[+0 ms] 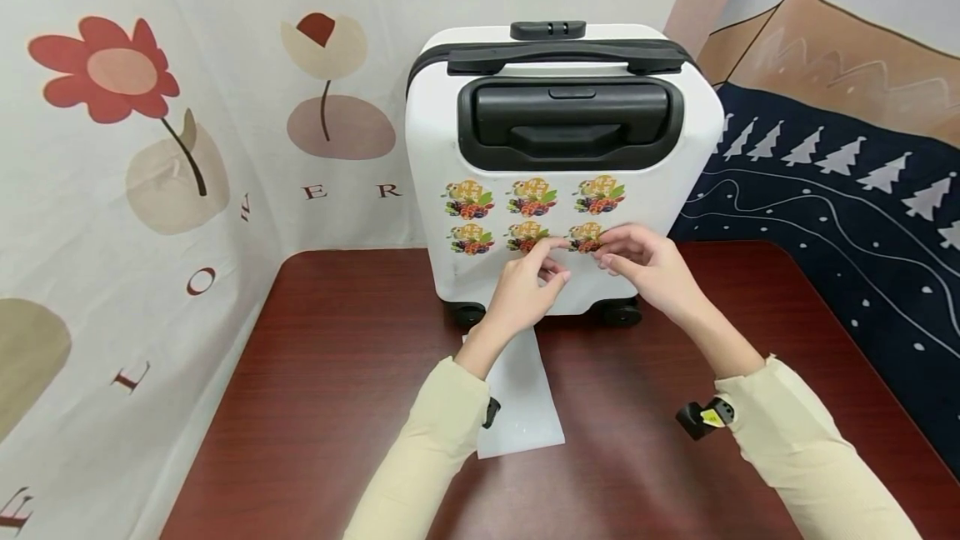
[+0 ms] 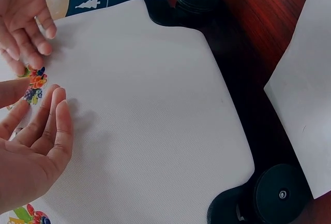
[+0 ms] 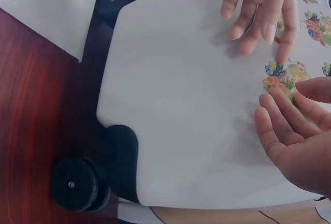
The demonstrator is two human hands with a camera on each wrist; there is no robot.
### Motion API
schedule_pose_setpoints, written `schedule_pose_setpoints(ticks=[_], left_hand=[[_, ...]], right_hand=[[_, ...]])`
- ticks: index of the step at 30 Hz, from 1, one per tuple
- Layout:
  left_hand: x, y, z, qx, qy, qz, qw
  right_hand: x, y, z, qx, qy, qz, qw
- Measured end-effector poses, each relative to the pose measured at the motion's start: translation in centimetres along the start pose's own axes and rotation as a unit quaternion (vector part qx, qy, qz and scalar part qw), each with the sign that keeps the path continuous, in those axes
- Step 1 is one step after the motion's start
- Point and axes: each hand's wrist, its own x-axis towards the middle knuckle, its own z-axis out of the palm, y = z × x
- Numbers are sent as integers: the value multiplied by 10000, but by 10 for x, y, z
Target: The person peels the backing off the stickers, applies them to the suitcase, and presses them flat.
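Observation:
A white suitcase (image 1: 540, 282) stands upright on the table, with two rows of fruit stickers on its front. At the lower row's right end is a sticker (image 1: 584, 237) with coloured fruit and yellow lettering. My left hand (image 1: 525, 286) has its fingertips right at that sticker's left edge, fingers loosely bent. On the opposite side, my right hand (image 1: 645, 265) has its thumb and fingertips at the right edge. Both wrist views show the sticker (image 3: 279, 81) lying against the suitcase between the right hand (image 3: 300, 136) and left hand (image 3: 261, 12).
A white sheet (image 1: 521, 398) lies on the dark red table (image 1: 337, 373) in front of the suitcase, partly under the left forearm. Black wheels (image 1: 621, 315) support the suitcase. Printed cloths (image 1: 240, 65) hang behind and to the sides.

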Motion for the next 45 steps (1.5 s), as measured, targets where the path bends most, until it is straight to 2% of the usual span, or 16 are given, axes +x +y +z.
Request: schedule_pose_setpoints(ticks=[8, 16, 21, 35, 45], left_hand=[[-1, 0, -1, -59, 2, 77, 10000], [-1, -1, 0, -14, -92, 14, 10000], [-1, -1, 0, -8, -106, 56, 9999], [-1, -2, -2, -76, -169, 101, 9998], [-2, -3, -3, -8, -204, 97, 9997]], right_hand=[[-1, 6, -1, 23, -58, 41, 10000], [4, -4, -2, -361, -265, -304, 9985], [8, -10, 0, -449, -431, -330, 9975], [5, -3, -3, -553, -494, -29, 9972], [2, 4, -6, -946, -458, 372, 9938]])
